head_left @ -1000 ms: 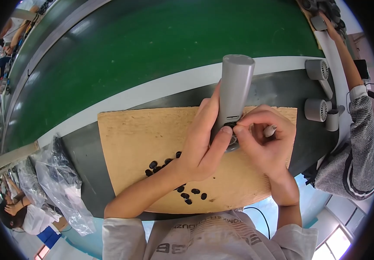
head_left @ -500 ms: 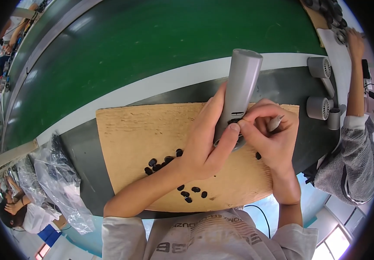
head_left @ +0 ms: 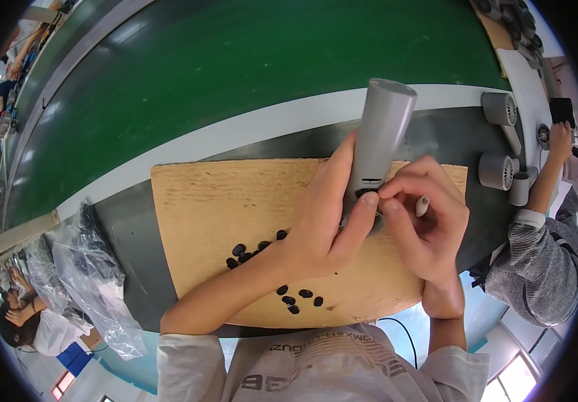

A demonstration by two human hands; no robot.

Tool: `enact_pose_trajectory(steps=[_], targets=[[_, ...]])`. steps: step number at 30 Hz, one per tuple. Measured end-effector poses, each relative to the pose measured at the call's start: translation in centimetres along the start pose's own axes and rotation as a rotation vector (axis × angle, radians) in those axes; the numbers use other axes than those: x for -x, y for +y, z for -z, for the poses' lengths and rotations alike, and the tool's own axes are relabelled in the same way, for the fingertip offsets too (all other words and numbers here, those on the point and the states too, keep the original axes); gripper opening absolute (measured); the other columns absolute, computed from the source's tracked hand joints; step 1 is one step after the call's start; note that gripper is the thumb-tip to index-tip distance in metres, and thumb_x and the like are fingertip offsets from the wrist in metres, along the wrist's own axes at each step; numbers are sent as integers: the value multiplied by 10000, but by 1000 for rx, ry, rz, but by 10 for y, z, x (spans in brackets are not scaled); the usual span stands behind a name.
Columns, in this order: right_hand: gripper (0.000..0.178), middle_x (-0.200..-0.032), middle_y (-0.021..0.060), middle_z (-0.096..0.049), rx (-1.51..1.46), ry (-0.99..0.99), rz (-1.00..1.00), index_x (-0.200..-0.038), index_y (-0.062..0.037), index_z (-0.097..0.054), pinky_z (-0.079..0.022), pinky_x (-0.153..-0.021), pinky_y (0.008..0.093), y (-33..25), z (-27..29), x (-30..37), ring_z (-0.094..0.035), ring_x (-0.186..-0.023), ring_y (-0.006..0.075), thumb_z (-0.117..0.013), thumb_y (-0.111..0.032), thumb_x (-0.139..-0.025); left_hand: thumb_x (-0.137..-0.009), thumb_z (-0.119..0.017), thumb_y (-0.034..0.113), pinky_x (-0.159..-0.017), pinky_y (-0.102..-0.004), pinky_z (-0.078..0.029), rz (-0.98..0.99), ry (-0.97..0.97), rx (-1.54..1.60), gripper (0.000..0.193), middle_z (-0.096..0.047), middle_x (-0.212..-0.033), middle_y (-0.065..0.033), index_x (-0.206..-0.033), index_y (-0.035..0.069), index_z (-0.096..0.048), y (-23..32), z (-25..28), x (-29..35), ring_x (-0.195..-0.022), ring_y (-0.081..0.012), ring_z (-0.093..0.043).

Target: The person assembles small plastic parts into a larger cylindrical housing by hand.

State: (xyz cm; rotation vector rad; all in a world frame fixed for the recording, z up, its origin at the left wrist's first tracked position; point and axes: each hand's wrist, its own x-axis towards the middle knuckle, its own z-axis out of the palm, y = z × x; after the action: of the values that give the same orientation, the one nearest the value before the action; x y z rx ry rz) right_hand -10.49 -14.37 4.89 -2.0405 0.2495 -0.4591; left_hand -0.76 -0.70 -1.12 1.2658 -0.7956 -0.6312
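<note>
A grey cylindrical housing (head_left: 386, 120) stands tilted above the cardboard, its far end pointing away from me. My left hand (head_left: 322, 218) is wrapped round its lower part, with the thumb across the front. Beside a small slot there, a small black part (head_left: 367, 192) sits against the housing under my left thumb tip. My right hand (head_left: 430, 221) is bent close on the right, thumb and forefinger at the black part. Tucked in its curled fingers is a small pointed tool with a pale tip (head_left: 422, 205); its kind is unclear. Several black oval pieces (head_left: 306, 293) lie on the cardboard sheet (head_left: 202, 201).
A green conveyor belt (head_left: 249, 60) with a pale edge runs beyond the dark bench. Grey fan housings (head_left: 497, 171) stand at the right, near a co-worker's arm (head_left: 549, 174). Clear plastic bags (head_left: 91, 275) lie at the left.
The housing and my left hand have shifted slightly right. My right fingers have opened a little from the black part. The co-worker's hand at the right has come nearer.
</note>
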Motion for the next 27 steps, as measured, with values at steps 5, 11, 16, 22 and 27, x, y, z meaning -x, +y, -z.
enact_pose_trajectory(steps=[5, 11, 16, 22, 27], targets=[[174, -824, 93, -574, -66, -46, -196, -886, 24, -604, -362, -601, 260, -15, 19, 2, -508, -714, 154, -541, -123, -955, -907, -511, 54, -933, -445, -400, -11, -28, -24, 666, -550, -1171, -212, -1501, -86, -246, 5, 0, 1, -1002, -355, -518], [218, -742, 135, -565, 183, -247, 78, -902, 25, -582, -440, -595, 346, 0, 21, -3, -550, -630, 302, -545, -166, -1001, -860, -528, 54, -895, -447, -388, -196, -34, -144, 702, -557, -1070, -198, -1489, -100, -257, -3, -2, -2, -939, -344, -507], [58, -749, 132, -620, 309, -358, 17, -921, -28, -619, -439, -519, 415, -11, 26, -11, -588, -617, 364, -630, -84, -927, -846, -536, 56, -856, -448, -391, -223, -33, -204, 715, -550, -1043, -208, -1483, -117, -258, -2, -3, -2, -902, -349, -504], [102, -695, 143, -588, 394, -431, -4, -941, -1, -630, -443, -521, 395, -14, 26, -12, -562, -563, 359, -593, -97, -941, -803, -563, 33, -817, -444, -412, -302, -13, -257, 733, -564, -1077, -218, -1463, -135, -292, -5, 0, -1, -879, -356, -534], [131, -652, 135, -567, 380, -432, 8, -937, 0, -632, -421, -483, 394, -12, 29, -10, -542, -519, 358, -586, -121, -959, -754, -578, 26, -809, -448, -418, -363, -8, -299, 766, -573, -1087, -216, -1452, -140, -310, -3, -3, -5, -892, -360, -552]])
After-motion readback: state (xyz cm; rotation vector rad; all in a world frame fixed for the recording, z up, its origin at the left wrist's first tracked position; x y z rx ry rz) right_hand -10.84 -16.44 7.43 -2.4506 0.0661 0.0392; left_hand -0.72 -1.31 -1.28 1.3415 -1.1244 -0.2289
